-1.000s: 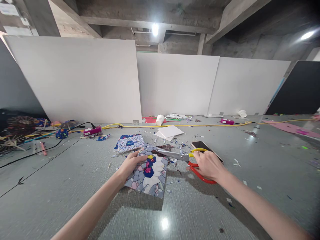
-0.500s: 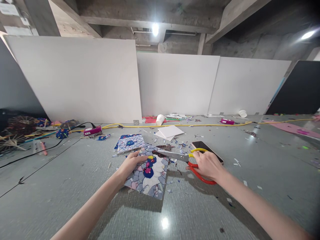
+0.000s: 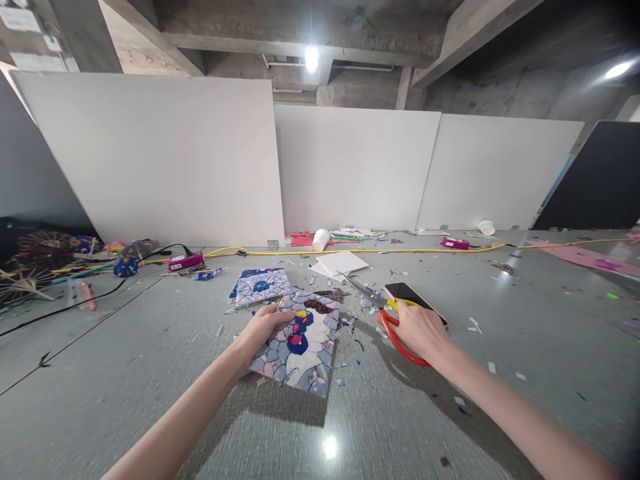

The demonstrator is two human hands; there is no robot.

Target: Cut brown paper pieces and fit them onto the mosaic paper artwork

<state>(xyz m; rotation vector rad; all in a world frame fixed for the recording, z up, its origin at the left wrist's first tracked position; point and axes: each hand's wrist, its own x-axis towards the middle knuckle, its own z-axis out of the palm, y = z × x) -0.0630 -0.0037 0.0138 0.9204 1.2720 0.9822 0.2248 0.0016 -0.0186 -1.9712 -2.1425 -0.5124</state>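
Note:
My left hand point(image 3: 261, 328) grips the left edge of a square mosaic panel point(image 3: 305, 353), thumb on top. Grey, pink and white fabric-like pieces cover it, with dark blue, yellow and brown patches; it is tilted above the table. In my right hand point(image 3: 420, 328) are scissors point(image 3: 383, 303) with one red and one yellow handle loop. Their blades point up and left, to the right of the panel and apart from it. Beyond the panel lies another mosaic panel point(image 3: 261, 288) with a blue centre. Just behind my right hand a smartphone point(image 3: 407, 293) rests on the table.
White square boards point(image 3: 343, 264) lie among scattered scraps. A yellow cable point(image 3: 380, 251) runs across the back, near a white paper cup point(image 3: 321, 239) and purple power strips point(image 3: 186, 261). Tall white partitions point(image 3: 355, 170) stand behind. At far left are small paper umbrellas point(image 3: 25, 283).
The scissors have moved away from the panel's top edge and swung upward, their blades now closer together. My left hand and the panel have hardly moved.

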